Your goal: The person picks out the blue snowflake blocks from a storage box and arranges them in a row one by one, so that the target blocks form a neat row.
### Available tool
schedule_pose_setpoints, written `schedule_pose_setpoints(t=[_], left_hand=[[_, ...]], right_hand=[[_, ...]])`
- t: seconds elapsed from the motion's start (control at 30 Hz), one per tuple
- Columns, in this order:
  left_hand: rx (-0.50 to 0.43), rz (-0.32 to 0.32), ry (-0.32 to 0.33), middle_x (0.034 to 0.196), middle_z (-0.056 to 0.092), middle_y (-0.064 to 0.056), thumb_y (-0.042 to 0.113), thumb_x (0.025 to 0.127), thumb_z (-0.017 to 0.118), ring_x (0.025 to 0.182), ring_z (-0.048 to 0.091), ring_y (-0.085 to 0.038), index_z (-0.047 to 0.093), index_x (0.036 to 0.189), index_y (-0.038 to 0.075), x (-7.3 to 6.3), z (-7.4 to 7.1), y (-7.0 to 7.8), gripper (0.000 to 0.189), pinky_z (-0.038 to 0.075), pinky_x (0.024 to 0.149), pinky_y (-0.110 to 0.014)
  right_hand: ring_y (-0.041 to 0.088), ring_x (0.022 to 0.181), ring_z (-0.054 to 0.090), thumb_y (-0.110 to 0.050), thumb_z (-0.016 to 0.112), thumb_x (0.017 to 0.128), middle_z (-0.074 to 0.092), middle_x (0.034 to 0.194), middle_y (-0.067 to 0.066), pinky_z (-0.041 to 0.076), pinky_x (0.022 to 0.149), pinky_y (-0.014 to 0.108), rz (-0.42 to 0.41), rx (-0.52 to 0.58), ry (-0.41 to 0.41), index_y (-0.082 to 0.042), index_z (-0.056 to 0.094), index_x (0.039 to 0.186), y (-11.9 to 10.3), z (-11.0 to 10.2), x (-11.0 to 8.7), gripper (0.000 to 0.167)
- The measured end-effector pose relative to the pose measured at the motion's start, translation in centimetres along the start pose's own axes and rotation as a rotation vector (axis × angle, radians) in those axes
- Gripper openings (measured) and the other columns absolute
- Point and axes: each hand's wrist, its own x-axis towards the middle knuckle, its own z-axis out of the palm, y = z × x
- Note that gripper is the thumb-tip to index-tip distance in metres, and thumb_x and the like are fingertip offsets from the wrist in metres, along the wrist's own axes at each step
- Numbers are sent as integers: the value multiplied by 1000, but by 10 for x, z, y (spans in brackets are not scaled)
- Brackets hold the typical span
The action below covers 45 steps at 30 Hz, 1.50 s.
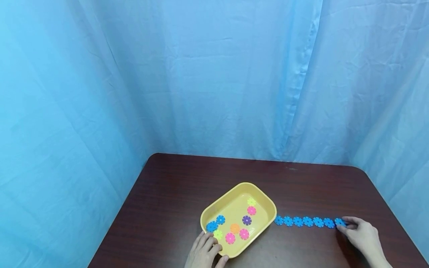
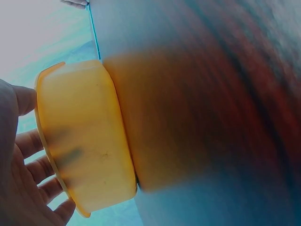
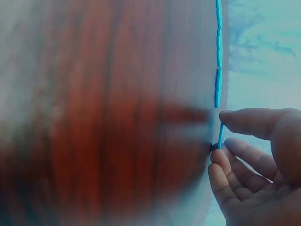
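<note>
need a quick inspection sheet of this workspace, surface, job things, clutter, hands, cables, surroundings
surface: dark brown table with rounded far corners
job's things: yellow tray holding discs in several colours; row of blue discs to its right
clutter: nothing seen
left hand: holds the tray's near-left rim
right hand: pinches a blue disc at the row's right end
cables: nothing seen
surroundings: light blue curtains behind and on both sides
</note>
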Motion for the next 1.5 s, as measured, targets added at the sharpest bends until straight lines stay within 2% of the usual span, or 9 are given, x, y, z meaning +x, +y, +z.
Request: schedule_pose_setpoints(t=[0.3, 0.63, 0.8, 1.07, 1.27, 1.5], left_hand=[[-6, -3, 3, 93, 54, 11, 42, 89, 72, 108, 56, -17, 64, 86, 25, 0, 0, 0, 19, 48, 97, -48], [-13, -9, -24, 93, 54, 11, 43, 92, 68, 107, 55, -17, 65, 86, 25, 0, -1, 1, 20, 48, 97, -49], [-7, -3, -3, 94, 54, 11, 43, 91, 70, 108, 55, -17, 65, 86, 25, -1, 0, 0, 19, 47, 98, -48], [-8, 3, 11, 93, 54, 11, 43, 90, 71, 108, 55, -16, 65, 86, 25, -1, 3, -1, 19, 47, 98, -47], [-9, 0, -10, 94, 54, 11, 43, 91, 69, 108, 55, -17, 65, 87, 24, -1, 2, 0, 19, 47, 98, -48], [-8, -6, -11, 94, 54, 11, 43, 92, 68, 109, 55, -17, 65, 87, 25, -1, 2, 0, 20, 46, 99, -47]], right_hand=[[32, 78, 64, -19, 79, 83, 68, 84, 15, 50, 66, 49, -1, -31, -15, 15, 59, 118, 2, 2, 2, 53], [33, 81, 66, -27, 80, 81, 69, 90, 18, 51, 68, 50, 1, -19, -39, 15, 59, 119, -3, -5, 1, 60], [35, 86, 64, -32, 77, 85, 69, 93, 20, 51, 68, 51, -43, -10, -26, 13, 58, 122, -24, -11, -1, 62], [26, 82, 66, -35, 75, 88, 68, 102, 22, 55, 62, 39, -227, -2, -4, 10, 59, 124, -63, -13, -9, 60], [27, 85, 64, -34, 76, 89, 66, 102, 19, 56, 67, 44, -277, 18, -29, 7, 58, 126, -89, -13, -10, 59], [30, 89, 65, -31, 78, 87, 67, 108, 20, 57, 72, 48, -349, 36, -14, 5, 60, 125, -118, -3, -12, 55]])
